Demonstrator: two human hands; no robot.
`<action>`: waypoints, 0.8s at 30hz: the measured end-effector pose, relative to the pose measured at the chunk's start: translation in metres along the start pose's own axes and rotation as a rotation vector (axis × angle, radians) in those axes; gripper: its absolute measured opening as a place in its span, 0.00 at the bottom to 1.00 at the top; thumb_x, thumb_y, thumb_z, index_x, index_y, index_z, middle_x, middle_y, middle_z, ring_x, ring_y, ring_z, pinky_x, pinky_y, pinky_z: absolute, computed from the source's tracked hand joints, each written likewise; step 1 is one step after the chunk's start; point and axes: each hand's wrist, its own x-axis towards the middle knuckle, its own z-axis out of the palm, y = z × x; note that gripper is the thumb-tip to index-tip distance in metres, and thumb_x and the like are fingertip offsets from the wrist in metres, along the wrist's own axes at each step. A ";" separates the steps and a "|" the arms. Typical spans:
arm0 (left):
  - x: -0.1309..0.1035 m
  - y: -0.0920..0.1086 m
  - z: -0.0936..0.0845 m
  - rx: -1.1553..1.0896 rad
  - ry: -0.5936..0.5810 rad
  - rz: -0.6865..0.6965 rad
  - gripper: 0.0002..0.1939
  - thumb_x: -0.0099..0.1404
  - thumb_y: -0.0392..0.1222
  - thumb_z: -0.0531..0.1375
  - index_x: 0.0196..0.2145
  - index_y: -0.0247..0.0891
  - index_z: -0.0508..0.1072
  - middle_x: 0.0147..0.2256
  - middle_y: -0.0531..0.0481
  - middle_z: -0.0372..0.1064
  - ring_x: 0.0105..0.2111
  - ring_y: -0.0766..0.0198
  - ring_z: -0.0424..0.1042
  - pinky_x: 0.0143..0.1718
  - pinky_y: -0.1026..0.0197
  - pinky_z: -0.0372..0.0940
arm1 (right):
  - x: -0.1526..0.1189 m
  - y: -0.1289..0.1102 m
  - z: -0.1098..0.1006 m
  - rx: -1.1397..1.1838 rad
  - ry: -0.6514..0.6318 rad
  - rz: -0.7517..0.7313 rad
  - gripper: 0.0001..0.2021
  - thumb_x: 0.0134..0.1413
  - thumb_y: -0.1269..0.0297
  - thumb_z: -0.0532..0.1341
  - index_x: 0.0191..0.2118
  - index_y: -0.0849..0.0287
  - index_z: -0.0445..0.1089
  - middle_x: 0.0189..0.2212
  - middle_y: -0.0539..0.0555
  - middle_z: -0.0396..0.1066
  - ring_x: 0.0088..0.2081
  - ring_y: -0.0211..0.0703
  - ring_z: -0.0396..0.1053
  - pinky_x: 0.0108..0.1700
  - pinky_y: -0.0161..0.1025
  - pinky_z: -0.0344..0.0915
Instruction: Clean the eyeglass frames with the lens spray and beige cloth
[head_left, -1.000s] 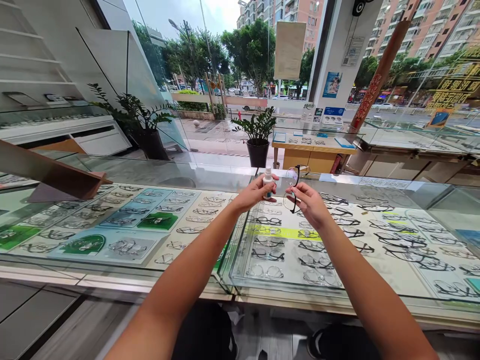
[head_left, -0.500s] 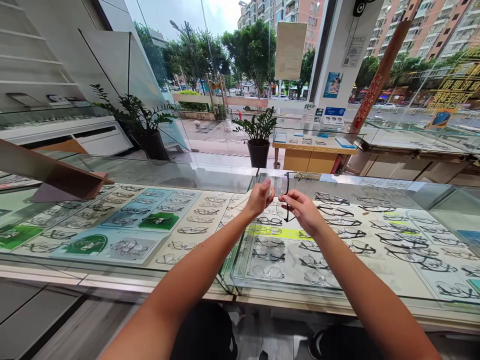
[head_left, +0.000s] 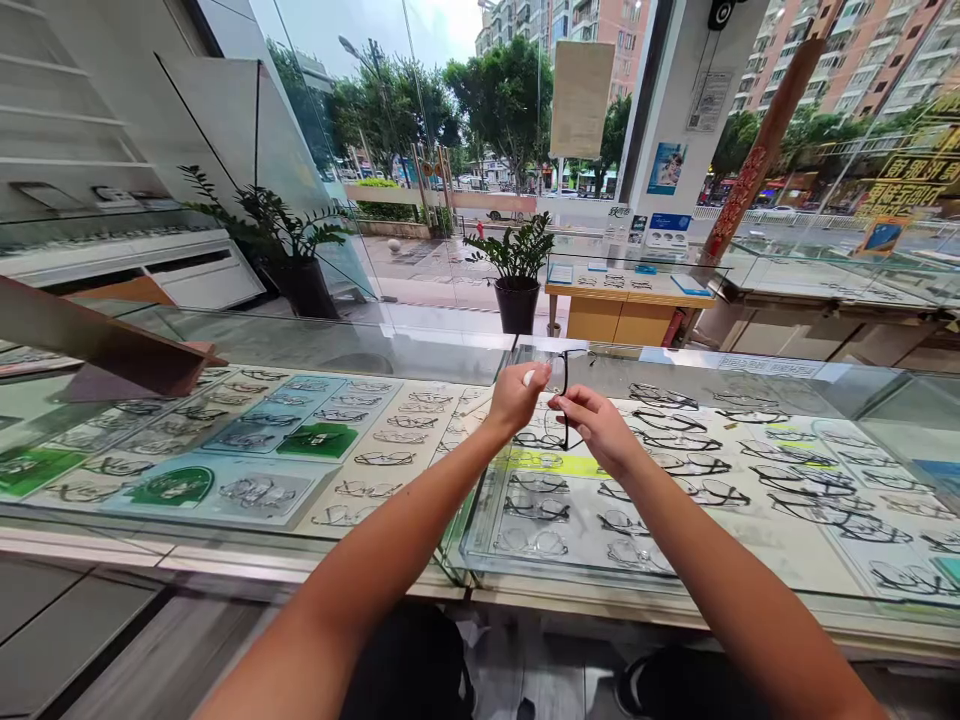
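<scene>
My right hand (head_left: 598, 424) pinches a pair of eyeglasses (head_left: 565, 372) with a dark frame near its middle. The glasses are held on end above the glass counter, one lens above the fingers and the other below. Close by on the left, my left hand (head_left: 514, 398) is closed, with a small white piece (head_left: 529, 378) showing by the thumb. Whether that piece is cloth or something firmer I cannot tell. The left fingertips are next to the upper lens; contact is unclear.
Under my hands runs a glass display counter (head_left: 480, 570) holding rows of eyeglasses. Green display cards (head_left: 318, 440) lie in its left part, and a brown stand (head_left: 150, 350) rests on top. Beyond are potted plants (head_left: 517, 290), a wooden display table (head_left: 619, 318) and a glass front.
The glasses have shifted slightly left and turned more edge-on. My left hand has rotated, its thumb lowered from upright toward the lens, and the white piece shows more clearly.
</scene>
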 end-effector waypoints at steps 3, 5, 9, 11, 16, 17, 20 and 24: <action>0.001 0.005 -0.004 0.053 0.001 0.020 0.33 0.72 0.70 0.52 0.21 0.42 0.55 0.21 0.54 0.53 0.25 0.64 0.53 0.31 0.58 0.50 | 0.000 0.000 0.000 0.009 -0.006 0.002 0.22 0.42 0.42 0.81 0.32 0.52 0.77 0.38 0.51 0.77 0.44 0.46 0.68 0.54 0.48 0.63; 0.001 0.011 -0.008 0.071 -0.019 0.027 0.31 0.72 0.69 0.53 0.23 0.41 0.58 0.23 0.54 0.55 0.27 0.64 0.55 0.32 0.58 0.52 | 0.000 -0.001 0.000 0.008 -0.003 0.002 0.22 0.41 0.42 0.81 0.31 0.52 0.77 0.38 0.52 0.78 0.44 0.47 0.68 0.54 0.47 0.62; 0.002 0.020 -0.012 0.111 -0.096 0.033 0.27 0.70 0.66 0.56 0.27 0.41 0.62 0.26 0.56 0.58 0.29 0.64 0.58 0.34 0.59 0.52 | 0.001 -0.001 -0.001 0.018 0.005 -0.003 0.23 0.40 0.42 0.82 0.30 0.52 0.77 0.38 0.52 0.78 0.45 0.47 0.69 0.54 0.46 0.62; 0.002 0.021 -0.012 0.123 -0.099 0.030 0.26 0.70 0.66 0.55 0.27 0.41 0.62 0.25 0.55 0.58 0.29 0.64 0.58 0.34 0.58 0.52 | 0.001 -0.001 -0.001 0.025 0.003 -0.006 0.23 0.40 0.42 0.82 0.30 0.52 0.77 0.37 0.51 0.78 0.46 0.47 0.70 0.54 0.46 0.63; 0.003 0.021 -0.014 0.131 -0.114 0.039 0.27 0.69 0.67 0.56 0.28 0.40 0.64 0.26 0.55 0.60 0.30 0.63 0.59 0.35 0.59 0.53 | 0.002 -0.003 -0.002 0.044 0.018 -0.024 0.23 0.39 0.43 0.82 0.30 0.52 0.77 0.36 0.50 0.78 0.45 0.45 0.70 0.53 0.44 0.63; 0.003 0.021 -0.015 0.145 -0.143 0.046 0.28 0.69 0.68 0.56 0.28 0.40 0.65 0.26 0.55 0.61 0.30 0.63 0.60 0.35 0.59 0.53 | 0.003 -0.004 -0.003 0.052 0.029 -0.033 0.23 0.39 0.43 0.82 0.30 0.52 0.77 0.36 0.50 0.78 0.45 0.45 0.69 0.53 0.44 0.63; 0.004 0.023 -0.017 0.205 -0.265 0.059 0.30 0.69 0.71 0.56 0.28 0.39 0.68 0.27 0.54 0.65 0.31 0.61 0.63 0.36 0.59 0.54 | 0.007 -0.007 -0.008 0.096 0.077 -0.070 0.22 0.38 0.44 0.83 0.30 0.52 0.77 0.36 0.50 0.78 0.45 0.44 0.70 0.52 0.43 0.64; 0.001 0.024 -0.013 0.264 -0.408 0.049 0.30 0.68 0.71 0.58 0.28 0.40 0.67 0.27 0.54 0.65 0.31 0.61 0.63 0.36 0.59 0.54 | 0.011 -0.008 -0.014 0.148 0.126 -0.098 0.22 0.37 0.45 0.83 0.31 0.52 0.79 0.37 0.50 0.78 0.43 0.43 0.70 0.51 0.42 0.66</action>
